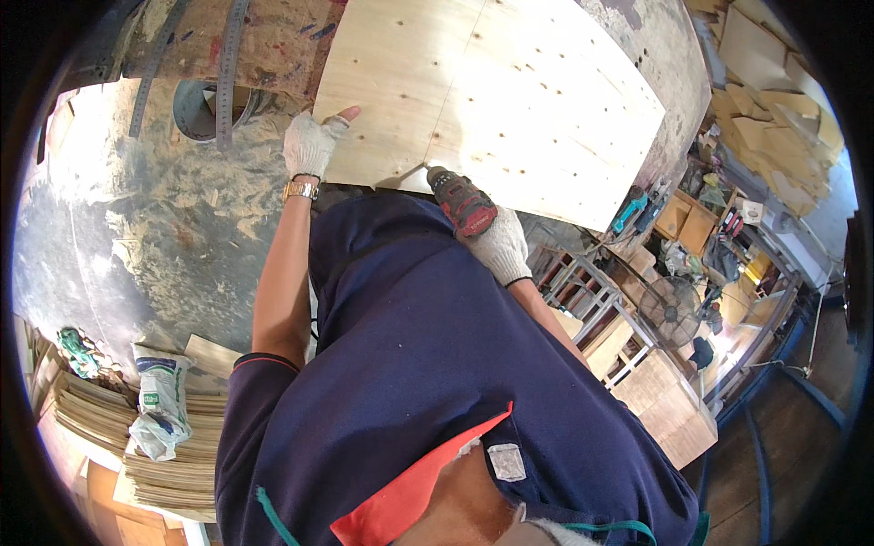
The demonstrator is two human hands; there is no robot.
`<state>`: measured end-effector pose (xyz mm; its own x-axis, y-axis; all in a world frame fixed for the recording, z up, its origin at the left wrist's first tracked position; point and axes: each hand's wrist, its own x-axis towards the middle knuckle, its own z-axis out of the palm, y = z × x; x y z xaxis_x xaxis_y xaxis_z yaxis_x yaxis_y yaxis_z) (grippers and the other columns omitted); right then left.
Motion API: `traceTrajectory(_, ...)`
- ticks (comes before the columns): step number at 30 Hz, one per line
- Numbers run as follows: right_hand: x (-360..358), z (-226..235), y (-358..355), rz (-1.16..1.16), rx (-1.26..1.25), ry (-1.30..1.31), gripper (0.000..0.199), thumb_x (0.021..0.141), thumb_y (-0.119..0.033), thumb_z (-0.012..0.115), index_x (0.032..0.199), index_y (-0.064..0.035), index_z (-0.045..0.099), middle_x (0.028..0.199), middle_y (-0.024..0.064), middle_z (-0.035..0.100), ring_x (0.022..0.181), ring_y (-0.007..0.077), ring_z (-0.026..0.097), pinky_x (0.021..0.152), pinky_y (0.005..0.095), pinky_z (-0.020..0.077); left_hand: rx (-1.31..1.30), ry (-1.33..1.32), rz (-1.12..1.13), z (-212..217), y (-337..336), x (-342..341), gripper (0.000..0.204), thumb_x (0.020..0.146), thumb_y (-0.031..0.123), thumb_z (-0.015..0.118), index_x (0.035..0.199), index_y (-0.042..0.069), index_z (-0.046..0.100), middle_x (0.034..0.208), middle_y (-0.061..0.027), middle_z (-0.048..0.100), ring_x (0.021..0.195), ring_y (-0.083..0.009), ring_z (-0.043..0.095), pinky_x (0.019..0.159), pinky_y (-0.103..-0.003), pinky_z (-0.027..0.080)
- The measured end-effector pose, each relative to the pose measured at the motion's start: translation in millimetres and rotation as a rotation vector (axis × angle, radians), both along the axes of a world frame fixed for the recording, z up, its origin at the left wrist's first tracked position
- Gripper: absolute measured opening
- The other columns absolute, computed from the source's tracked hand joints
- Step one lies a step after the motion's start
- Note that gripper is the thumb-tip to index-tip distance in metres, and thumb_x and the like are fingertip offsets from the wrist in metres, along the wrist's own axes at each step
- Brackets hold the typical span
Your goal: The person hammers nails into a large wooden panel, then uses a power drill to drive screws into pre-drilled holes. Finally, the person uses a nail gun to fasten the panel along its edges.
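Observation:
A large pale plywood board lies in front of me, with rows of small dark marks and a thin line across it. My left hand, in a white knitted glove with bare fingertips, grips the board's left edge. Its thumb rests on top, while the other fingers are mostly hidden. A red and black cordless drill is in my gloved right hand, which is closed around its grip. The drill's bit points at the board's near edge; whether it touches the wood I cannot tell.
Metal rulers lie at the far left, near a round bucket. Stacked thin boards with a white sack stand at lower left. To the right are a fan, a teal tool and wood offcuts.

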<state>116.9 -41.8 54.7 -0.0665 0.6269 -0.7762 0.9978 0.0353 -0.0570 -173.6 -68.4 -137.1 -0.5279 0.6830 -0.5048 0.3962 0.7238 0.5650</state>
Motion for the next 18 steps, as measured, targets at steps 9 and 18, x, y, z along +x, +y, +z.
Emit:
traceTrajectory(9, -10, 9, 4, 0.047, -0.006, -0.044, 0.044, 0.087, -0.044, 0.07, 0.115, -0.0101, 0.075, 0.103, 0.0214, 0.076, 0.1, 0.0406, 0.072, 0.088, 0.0499, 0.0571, -0.003, -0.023, 0.017, 5, 0, 0, 0.101, 0.068, 0.087, 0.073, 0.094, -0.01, 0.071, 0.091, -0.0331, 0.072, 0.091, -0.0477, 0.071, 0.08, -0.052, 0.056)
traceTrajectory(18, -21, 12, 11, 0.029, -0.076, -0.115, 0.046, 0.087, -0.045, 0.07, 0.118, -0.0107, 0.074, 0.107, 0.0207, 0.076, 0.105, 0.0395, 0.072, 0.092, 0.049, 0.0563, -0.072, 0.021, 0.001, 8, 3, 1, 0.095, 0.069, 0.085, 0.075, 0.097, -0.005, 0.073, 0.091, -0.0298, 0.074, 0.092, -0.0459, 0.072, 0.079, -0.05, 0.058)
